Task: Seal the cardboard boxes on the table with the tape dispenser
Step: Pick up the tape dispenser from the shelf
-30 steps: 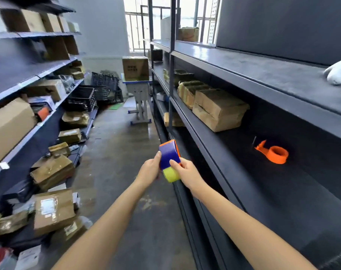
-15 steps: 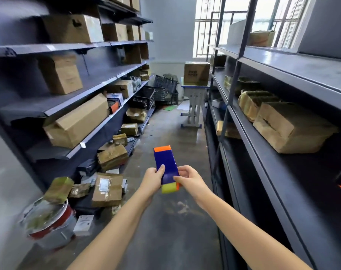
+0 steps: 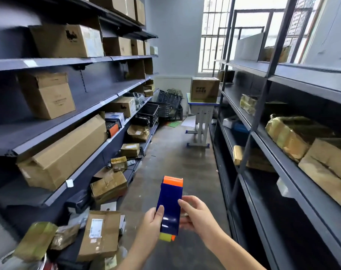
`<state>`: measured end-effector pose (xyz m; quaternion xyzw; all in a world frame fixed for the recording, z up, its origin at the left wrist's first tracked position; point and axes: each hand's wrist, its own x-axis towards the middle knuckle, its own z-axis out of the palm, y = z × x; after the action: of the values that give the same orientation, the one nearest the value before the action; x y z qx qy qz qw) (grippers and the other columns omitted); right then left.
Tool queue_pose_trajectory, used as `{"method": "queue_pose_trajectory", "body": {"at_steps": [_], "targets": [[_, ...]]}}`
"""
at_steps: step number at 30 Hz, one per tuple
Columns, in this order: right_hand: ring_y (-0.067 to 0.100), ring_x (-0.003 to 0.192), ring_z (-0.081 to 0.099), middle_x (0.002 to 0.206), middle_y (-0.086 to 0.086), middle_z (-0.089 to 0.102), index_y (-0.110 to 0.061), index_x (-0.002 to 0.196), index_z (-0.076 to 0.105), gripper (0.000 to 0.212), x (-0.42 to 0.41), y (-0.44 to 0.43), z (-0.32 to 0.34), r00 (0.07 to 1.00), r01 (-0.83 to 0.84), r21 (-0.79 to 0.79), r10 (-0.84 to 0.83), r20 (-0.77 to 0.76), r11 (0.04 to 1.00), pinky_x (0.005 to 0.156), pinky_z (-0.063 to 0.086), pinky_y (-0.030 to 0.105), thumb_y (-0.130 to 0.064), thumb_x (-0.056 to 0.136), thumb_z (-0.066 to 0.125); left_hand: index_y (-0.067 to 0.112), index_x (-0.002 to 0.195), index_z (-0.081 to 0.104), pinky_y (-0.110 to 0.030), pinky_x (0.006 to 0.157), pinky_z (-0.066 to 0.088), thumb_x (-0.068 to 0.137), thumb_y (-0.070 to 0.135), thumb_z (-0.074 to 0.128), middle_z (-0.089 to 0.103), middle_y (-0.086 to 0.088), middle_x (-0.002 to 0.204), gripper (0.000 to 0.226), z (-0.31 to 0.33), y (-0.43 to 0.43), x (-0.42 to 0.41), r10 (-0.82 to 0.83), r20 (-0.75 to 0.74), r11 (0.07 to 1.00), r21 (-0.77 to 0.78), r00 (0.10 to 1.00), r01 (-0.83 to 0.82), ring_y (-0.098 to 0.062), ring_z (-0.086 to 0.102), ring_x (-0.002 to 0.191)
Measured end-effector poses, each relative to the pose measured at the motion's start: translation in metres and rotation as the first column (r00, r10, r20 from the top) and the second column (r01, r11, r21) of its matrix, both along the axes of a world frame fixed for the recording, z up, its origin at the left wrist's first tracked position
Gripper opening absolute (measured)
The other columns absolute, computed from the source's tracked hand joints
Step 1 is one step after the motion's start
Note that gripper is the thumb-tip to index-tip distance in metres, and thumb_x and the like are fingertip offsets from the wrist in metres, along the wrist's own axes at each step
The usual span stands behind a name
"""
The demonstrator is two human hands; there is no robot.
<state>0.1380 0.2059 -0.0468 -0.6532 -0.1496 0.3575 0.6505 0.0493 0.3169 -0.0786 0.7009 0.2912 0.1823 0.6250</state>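
- Long storeroom, with a grey floor (image 3: 175,162) running between two rows of dark shelves (image 3: 99,96).
- Left hand (image 3: 153,223) grips the left edge of the tape dispenser (image 3: 170,209), with the thumb lying on its blue face.
- Right hand (image 3: 197,217) grips the right edge, thumb on the front and fingers curled behind.
- That tape dispenser is up in the air in front of the person. It is blue, with an orange tip on top and a yellow bit at the bottom. I cannot see the tape end.
- Far down the aisle, well apart from the hands, one cardboard box (image 3: 204,89) sits on a small tabletop (image 3: 201,103) by the window. It looks like the box to seal, so my guess is the sealing has not begun and a walk comes first.
- What could go wrong: parcels (image 3: 108,185) stick out from the low left shelf near the path. A foot could bump one and the person could trip.
- The tape dispenser is held only by its edges, so it could slip and drop on the hard floor.
- I cannot tell where its cutting teeth are. A careless grab could nick a finger.
- Count: two hands, one tape dispenser, one tabletop and one cardboard box on it. The parcels on the shelves are too many to count well.
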Motion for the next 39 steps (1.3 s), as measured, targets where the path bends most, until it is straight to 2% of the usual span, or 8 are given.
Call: {"method": "queue_pose_trajectory", "body": {"at_steps": [4,12,20,24,27,32,35,39], "targets": [[0.025,0.063,0.065,0.097,0.021,0.069,-0.007,0.119,0.051,0.024,0.070,0.066,0.003,0.998,0.008,0.016,-0.006,-0.066,1.000,0.057,0.055,0.033,-0.011,0.095,0.052,0.013,0.090,0.064,-0.037,0.077,0.054,0.097,0.028,0.044,0.072,-0.006,0.083,0.026,-0.003,0.069,0.071,-0.047,-0.025,0.998,-0.036,0.999,0.046,-0.022,0.068,0.081],[0.021,0.060,0.059,0.092,0.020,0.066,-0.003,0.119,0.051,0.027,0.223,0.173,0.004,0.994,0.089,0.002,-0.088,-0.057,0.996,0.053,0.052,0.027,-0.013,0.094,0.054,0.001,0.090,0.066,-0.031,0.075,0.049,0.095,0.039,0.048,0.068,-0.006,0.083,0.042,0.011,0.181,0.225,-0.186,-0.031,0.983,-0.006,0.982,0.186,-0.019,0.063,0.080],[0.022,0.058,0.058,0.089,0.020,0.062,0.000,0.119,0.050,0.027,0.434,0.303,-0.003,0.997,0.072,0.031,-0.071,-0.040,0.997,0.049,0.051,0.026,-0.012,0.095,0.053,-0.008,0.092,0.063,-0.037,0.074,0.047,0.099,0.030,0.044,0.067,-0.015,0.085,0.044,0.001,0.308,0.434,-0.125,-0.010,0.988,0.094,0.992,0.126,-0.024,0.060,0.080],[0.020,0.057,0.058,0.088,0.020,0.062,0.001,0.120,0.049,0.029,0.529,0.362,0.014,0.999,0.041,0.042,-0.040,-0.018,0.998,0.051,0.051,0.027,-0.013,0.095,0.053,-0.007,0.093,0.064,-0.047,0.081,0.048,0.088,0.046,0.048,0.070,-0.019,0.088,0.055,0.020,0.364,0.523,-0.107,-0.012,0.988,0.110,0.994,0.108,-0.027,0.064,0.081],[0.017,0.053,0.055,0.083,0.016,0.061,0.001,0.121,0.049,0.030,0.602,0.413,0.031,0.999,0.036,0.058,-0.035,-0.017,0.998,0.049,0.052,0.025,-0.013,0.095,0.053,-0.012,0.098,0.061,-0.051,0.084,0.046,0.097,0.036,0.047,0.068,-0.024,0.091,0.050,0.038,0.412,0.594,-0.063,-0.009,0.989,0.130,0.998,0.064,-0.030,0.062,0.082],[0.014,0.050,0.056,0.076,0.012,0.061,0.000,0.120,0.049,0.029,0.705,0.491,0.039,0.999,0.002,0.065,0.001,-0.035,0.998,0.050,0.053,0.025,-0.013,0.094,0.054,-0.002,0.095,0.064,-0.055,0.086,0.047,0.064,0.074,0.045,0.070,-0.017,0.090,0.085,0.037,0.492,0.693,-0.018,-0.029,0.988,0.155,0.999,0.022,-0.033,0.066,0.088],[0.016,0.051,0.056,0.079,0.014,0.060,0.000,0.120,0.049,0.029,0.768,0.541,0.029,0.999,-0.006,0.055,0.008,-0.037,0.998,0.050,0.053,0.025,-0.013,0.094,0.054,0.004,0.093,0.066,-0.057,0.086,0.047,0.064,0.078,0.043,0.072,-0.010,0.087,0.083,0.025,0.544,0.755,-0.016,-0.040,0.984,0.178,0.999,0.023,-0.030,0.067,0.087],[0.015,0.049,0.055,0.075,0.012,0.059,-0.002,0.118,0.050,0.027,0.865,0.624,0.017,0.999,0.015,0.043,-0.014,-0.030,0.999,0.048,0.052,0.024,-0.014,0.094,0.055,-0.008,0.092,0.062,-0.055,0.083,0.046,0.064,0.072,0.046,0.068,-0.023,0.091,0.086,0.019,0.622,0.853,-0.032,0.020,0.983,0.179,0.999,0.028,-0.035,0.065,0.083]]}}
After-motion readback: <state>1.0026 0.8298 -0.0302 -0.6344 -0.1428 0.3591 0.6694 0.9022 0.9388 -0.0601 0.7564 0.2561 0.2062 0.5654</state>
